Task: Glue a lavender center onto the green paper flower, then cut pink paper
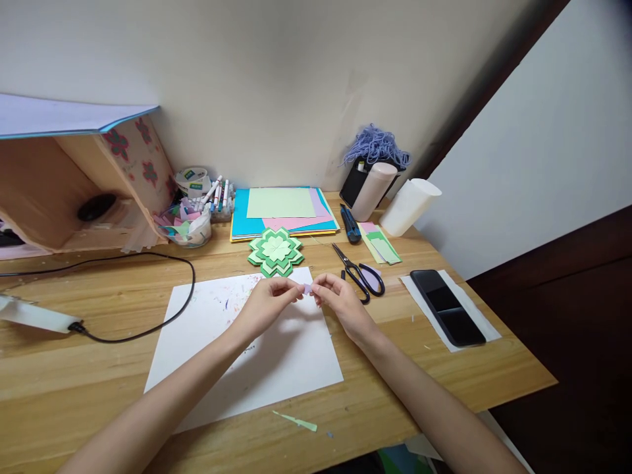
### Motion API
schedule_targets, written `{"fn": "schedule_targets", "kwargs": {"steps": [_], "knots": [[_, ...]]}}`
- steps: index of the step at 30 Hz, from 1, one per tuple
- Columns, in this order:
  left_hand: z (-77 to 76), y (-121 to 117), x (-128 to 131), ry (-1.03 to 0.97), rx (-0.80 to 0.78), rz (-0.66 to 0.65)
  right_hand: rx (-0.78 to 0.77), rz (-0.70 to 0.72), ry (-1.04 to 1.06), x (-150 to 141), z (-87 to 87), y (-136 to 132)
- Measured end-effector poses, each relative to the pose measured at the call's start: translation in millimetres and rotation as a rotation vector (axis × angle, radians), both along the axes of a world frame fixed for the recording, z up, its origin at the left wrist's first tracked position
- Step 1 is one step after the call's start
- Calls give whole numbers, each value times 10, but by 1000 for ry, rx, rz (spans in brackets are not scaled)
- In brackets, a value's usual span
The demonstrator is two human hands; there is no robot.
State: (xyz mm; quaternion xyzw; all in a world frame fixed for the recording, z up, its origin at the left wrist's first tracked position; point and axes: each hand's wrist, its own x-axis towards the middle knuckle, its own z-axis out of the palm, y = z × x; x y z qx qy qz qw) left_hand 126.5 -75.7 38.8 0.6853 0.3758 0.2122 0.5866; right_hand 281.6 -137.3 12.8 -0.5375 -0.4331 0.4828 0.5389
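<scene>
My left hand [269, 301] and my right hand [336, 299] meet over a white sheet of paper [276, 365] on the wooden desk [99, 368]. Both pinch a tiny pale purple paper piece [307, 288] between their fingertips. Just beyond the hands lies a layered green paper flower [275, 251]. Black-handled scissors [359, 272] lie on the desk, right of my right hand.
A stack of coloured paper [284, 209] lies at the back, with a blue cutter [349, 225] and paper strips [381, 245] beside it. A phone [447, 307] rests at right. A bowl of scraps [190, 229], markers [217, 194], cups [409, 205], a black cable [162, 316] and a green scrap [299, 421].
</scene>
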Motion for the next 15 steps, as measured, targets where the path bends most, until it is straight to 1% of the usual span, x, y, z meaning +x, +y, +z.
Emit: {"fn": "schedule_targets", "kwargs": {"steps": [2,4,6,8,10,12,13,15], "knots": [[-24,0,-22,37,7,-45,2,29,-59,7,-11,9],[-47,-10,-76,64,8,-45,1,110,-171,3,-31,44],[-68,-19,-186,80,35,10,8,228,-334,-22,-47,134],[-91,-15,-377,109,107,121,48,348,-545,-80,-32,306],[-122,3,-659,180,171,294,158,456,-796,-182,31,561],[-164,22,-1018,260,238,487,285,569,-1029,-330,133,878],[-188,27,-1211,301,258,589,321,625,-1139,-421,189,1049],[-239,24,-1590,397,285,869,355,685,-1208,-623,281,1389]]}}
